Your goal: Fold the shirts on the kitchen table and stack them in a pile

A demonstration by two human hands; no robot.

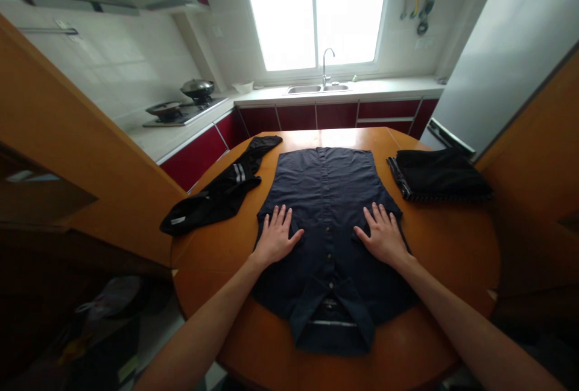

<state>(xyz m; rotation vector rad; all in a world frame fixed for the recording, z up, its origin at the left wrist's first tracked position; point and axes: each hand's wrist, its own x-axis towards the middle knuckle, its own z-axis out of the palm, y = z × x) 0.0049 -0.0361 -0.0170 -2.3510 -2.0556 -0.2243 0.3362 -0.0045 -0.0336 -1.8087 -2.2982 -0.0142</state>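
Note:
A dark navy button-up shirt (329, 198) lies front side up on the wooden table, its collar towards me and its hem at the far side. The row of buttons runs down its middle. Flat on the shirt's left part rests my left hand (277, 237), fingers spread. My right hand (382, 235) lies the same way on the right part, palm down with the thumb pointing inward. Neither hand grips the cloth. The sleeves do not show at the sides; I cannot tell how they lie.
The round wooden table (452, 246) also bears a black garment with white stripes (217, 192) at left and folded black clothes (441, 174) at right. Beyond stand a counter with a sink (305, 89), a stove (185, 113) with pans, and a fridge (493, 47).

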